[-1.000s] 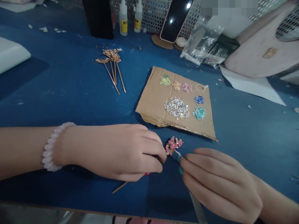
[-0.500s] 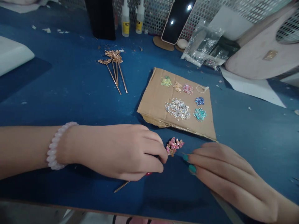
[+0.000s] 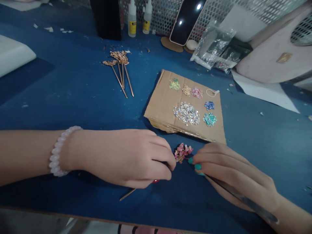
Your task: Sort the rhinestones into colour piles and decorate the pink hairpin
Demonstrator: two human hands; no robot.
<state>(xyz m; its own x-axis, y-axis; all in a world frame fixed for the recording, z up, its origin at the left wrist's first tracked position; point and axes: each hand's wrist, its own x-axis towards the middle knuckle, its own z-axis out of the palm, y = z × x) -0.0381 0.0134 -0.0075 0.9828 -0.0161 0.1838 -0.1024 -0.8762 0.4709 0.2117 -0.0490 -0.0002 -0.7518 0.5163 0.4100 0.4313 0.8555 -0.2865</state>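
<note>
My left hand (image 3: 131, 159), with a pale beaded bracelet (image 3: 58, 152) at the wrist, is closed round a gold hairpin. The hairpin's head of pink petals (image 3: 182, 152) sticks out past the fingertips, and its gold stick (image 3: 128, 194) shows below the palm. My right hand (image 3: 234, 175), with teal nails, grips slim metal tweezers (image 3: 243, 199). Their thin tip is close beside the pink head; whether it touches cannot be made out. Above both hands lies a cardboard piece (image 3: 158, 100) with small piles of coloured rhinestones, silver (image 3: 187, 113) and teal (image 3: 210, 119) among them.
Several gold hairpins (image 3: 120, 70) lie at the upper left of the blue table. Along the back stand two glue bottles (image 3: 132, 24), a black box (image 3: 107, 19) and a leaning phone (image 3: 186, 21). Plastic bags (image 3: 212, 45) and a pale pink device (image 3: 270, 58) are at the right.
My right hand has moved left and turned, bringing the tweezers' tip closer to the pink head and their shaft into view. My left hand stays put on the hairpin.
</note>
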